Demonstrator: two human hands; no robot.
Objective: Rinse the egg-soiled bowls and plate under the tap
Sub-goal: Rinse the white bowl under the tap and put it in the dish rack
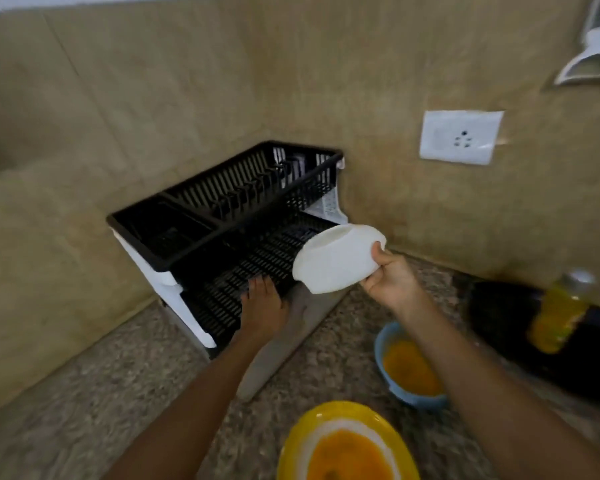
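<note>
My right hand (390, 277) pinches the rim of a smooth white plastic bowl (336, 259), tilted over the slatted black plastic dish rack (222, 220). My left hand (264, 306) rests with straight fingers on the rack's lower tray. On the speckled granite counter (84, 410) sit a blue bowl (407, 370) and a yellow-rimmed plate (343, 445), both egg-coated.

This looks like a home kitchen. A black dish rack (222, 216) sits on a speckled stone counter (84, 410). A wall socket (460, 137) is on the tan wall.
</note>
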